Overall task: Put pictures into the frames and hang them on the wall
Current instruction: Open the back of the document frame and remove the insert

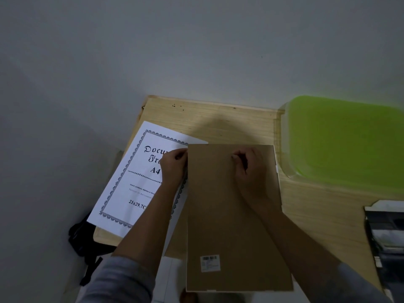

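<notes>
**Both hands at work on the back of an upturned frame**

A frame (218, 219) lies face down in the lower middle of the shot, its brown backing board uppermost and its near end overhanging the front edge of a pale wooden table (218, 121). A barcode sticker (210, 263) sits low on the board. The person's left hand (175, 165) grips the frame's upper left edge, fingers curled round it. The right hand (247, 169) rests on the upper part of the board, fingers bunched, with thumb and forefinger pinching a small dark fitting (233, 157) there; what the fitting is cannot be made out. Grey sleeves (118, 281) cover both forearms near the bottom of the frame.

Just left of the frame, and partly under it and the left hand, lies a white printed sheet (131, 182) with an ornamental border, tilted, its lower corner past the table's edge; the lettering "A4" and "21x29.7C" can be read. At the upper right a translucent container with a bright green lid (341, 138) stands on the table, apart from the frame. At the right edge lies a stack of dark, black-and-white pictures (387, 228). A black bag (80, 237) shows below the table at the lower left. A plain grey wall (175, 51) fills the upper half.
</notes>
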### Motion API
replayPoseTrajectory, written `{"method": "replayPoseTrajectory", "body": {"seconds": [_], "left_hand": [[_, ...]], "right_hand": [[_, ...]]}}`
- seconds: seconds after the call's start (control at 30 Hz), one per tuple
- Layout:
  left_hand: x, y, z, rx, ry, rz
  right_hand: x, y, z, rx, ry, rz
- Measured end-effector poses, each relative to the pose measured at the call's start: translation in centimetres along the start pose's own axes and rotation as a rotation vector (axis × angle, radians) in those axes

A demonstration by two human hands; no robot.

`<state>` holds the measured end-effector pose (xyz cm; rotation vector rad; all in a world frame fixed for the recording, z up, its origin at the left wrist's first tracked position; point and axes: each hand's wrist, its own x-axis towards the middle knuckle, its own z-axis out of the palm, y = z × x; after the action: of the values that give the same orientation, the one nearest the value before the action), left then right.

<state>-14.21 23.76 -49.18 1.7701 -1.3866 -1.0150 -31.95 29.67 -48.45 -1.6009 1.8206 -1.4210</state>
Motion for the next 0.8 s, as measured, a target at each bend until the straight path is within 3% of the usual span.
{"method": "replayPoseTrajectory", "body": {"seconds": [0.57, 0.8], "left_hand": [[-0.7, 0.2, -1.9, -0.068, -0.167, -0.05], [-4.2, 0.0, -2.3, -0.146, -0.066, -0.01]], "right_hand": [[0.8, 1.0, 2.4, -0.085, -0.063, 0.099], [1.2, -0.1, 2.6, -0.039, -0.065, 0.1]]}}
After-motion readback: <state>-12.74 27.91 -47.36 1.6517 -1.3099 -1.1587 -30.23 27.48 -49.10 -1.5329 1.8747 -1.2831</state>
